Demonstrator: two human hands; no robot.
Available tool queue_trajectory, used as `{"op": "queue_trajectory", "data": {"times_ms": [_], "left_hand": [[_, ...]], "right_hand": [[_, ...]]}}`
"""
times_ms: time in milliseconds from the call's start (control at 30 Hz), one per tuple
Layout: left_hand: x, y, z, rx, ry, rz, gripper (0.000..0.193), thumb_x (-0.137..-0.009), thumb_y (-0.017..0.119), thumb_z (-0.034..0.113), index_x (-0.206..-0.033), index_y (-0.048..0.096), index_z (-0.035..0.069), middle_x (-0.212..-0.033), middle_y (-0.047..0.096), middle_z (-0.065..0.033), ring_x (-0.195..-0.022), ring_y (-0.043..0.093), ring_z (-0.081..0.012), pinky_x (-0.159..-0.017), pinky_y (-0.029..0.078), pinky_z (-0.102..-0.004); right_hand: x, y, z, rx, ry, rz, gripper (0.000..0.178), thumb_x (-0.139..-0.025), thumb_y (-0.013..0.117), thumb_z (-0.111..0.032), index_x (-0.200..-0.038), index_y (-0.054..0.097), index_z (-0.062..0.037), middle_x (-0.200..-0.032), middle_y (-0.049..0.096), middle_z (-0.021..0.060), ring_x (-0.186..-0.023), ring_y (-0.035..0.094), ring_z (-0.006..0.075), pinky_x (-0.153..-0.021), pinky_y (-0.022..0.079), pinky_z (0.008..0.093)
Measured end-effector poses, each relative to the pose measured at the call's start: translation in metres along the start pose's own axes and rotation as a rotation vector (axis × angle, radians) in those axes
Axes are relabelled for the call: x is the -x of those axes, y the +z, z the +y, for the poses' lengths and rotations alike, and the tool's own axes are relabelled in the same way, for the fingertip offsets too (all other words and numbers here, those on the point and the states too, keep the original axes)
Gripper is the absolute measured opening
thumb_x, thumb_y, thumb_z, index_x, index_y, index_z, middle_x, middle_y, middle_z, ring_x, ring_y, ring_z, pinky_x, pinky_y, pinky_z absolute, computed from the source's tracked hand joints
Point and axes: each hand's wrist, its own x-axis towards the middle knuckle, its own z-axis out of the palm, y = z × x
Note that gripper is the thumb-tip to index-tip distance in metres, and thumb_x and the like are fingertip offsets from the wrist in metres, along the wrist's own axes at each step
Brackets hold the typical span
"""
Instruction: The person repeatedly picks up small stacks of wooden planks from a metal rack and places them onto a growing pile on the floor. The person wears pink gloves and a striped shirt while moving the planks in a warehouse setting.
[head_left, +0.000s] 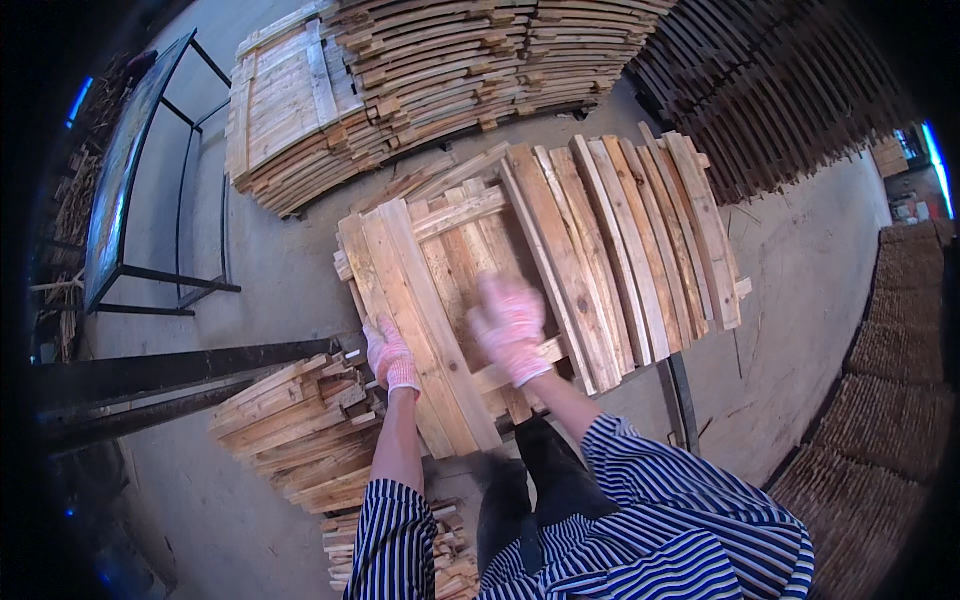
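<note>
In front of me is a slatted wooden panel (pixel 462 213), its planks laid across rails. My left hand (pixel 391 358), in a pink and white knit glove, is closed over the left edge of the outermost planks (pixel 425 330). My right hand (pixel 508 326), gloved alike, is over the gap in the middle of the panel; motion smears its fingers, so their hold is unclear. To its right lie several loose boards (pixel 620 260) side by side, some tilted on others.
Stacked wooden panels (pixel 480 70) stand at the far side, with dark slatted stacks (pixel 760 90) to their right. A black metal frame table (pixel 140 190) is at the left. Short wood pieces (pixel 300 420) are piled near my left arm. Brown stacks (pixel 870 430) line the right.
</note>
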Motion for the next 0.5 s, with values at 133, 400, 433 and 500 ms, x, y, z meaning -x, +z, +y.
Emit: {"op": "queue_trajectory", "data": {"times_ms": [133, 400, 433, 500], "left_hand": [[0.007, 0.009, 0.017, 0.025, 0.015, -0.027, 0.076, -0.102, 0.034, 0.065, -0.152, 0.042, 0.008, -0.127, 0.063, -0.0310, -0.115, 0.062, -0.0469, -0.096, 0.049, -0.0511], [0.007, -0.002, 0.015, 0.020, -0.010, -0.013, 0.076, -0.104, 0.036, 0.059, -0.149, 0.043, -0.002, -0.137, 0.058, -0.0288, -0.122, 0.058, -0.0456, -0.102, 0.046, -0.0463], [0.010, 0.001, 0.021, 0.032, -0.008, -0.031, 0.076, -0.104, 0.037, 0.059, -0.149, 0.043, -0.002, -0.137, 0.058, -0.0287, -0.122, 0.058, -0.0457, -0.102, 0.046, -0.0464], [0.011, 0.007, 0.026, 0.031, -0.008, -0.036, 0.075, -0.105, 0.037, 0.058, -0.149, 0.043, -0.002, -0.138, 0.058, -0.0287, -0.123, 0.057, -0.0457, -0.103, 0.046, -0.0463]], "right_hand": [[-0.016, -0.040, 0.077, 0.376, 0.164, 0.358, 0.094, -0.081, 0.078, -0.034, -0.157, 0.027, -0.0143, -0.139, 0.048, 0.0230, -0.124, 0.051, 0.0376, -0.099, 0.043, 0.0539], [-0.019, 0.014, 0.034, 0.487, -0.034, 0.163, 0.066, -0.088, 0.056, -0.004, -0.151, 0.038, -0.0110, -0.137, 0.051, 0.0267, -0.110, 0.059, 0.0389, -0.088, 0.053, 0.0486], [-0.022, 0.023, 0.032, 0.431, -0.025, 0.157, 0.066, -0.087, 0.057, -0.003, -0.150, 0.039, -0.0113, -0.137, 0.051, 0.0261, -0.110, 0.059, 0.0393, -0.088, 0.053, 0.0492], [-0.025, 0.036, 0.023, 0.298, 0.011, 0.134, 0.069, -0.084, 0.061, -0.005, -0.149, 0.040, -0.0124, -0.138, 0.050, 0.0250, -0.113, 0.058, 0.0405, -0.090, 0.053, 0.0503]]}}
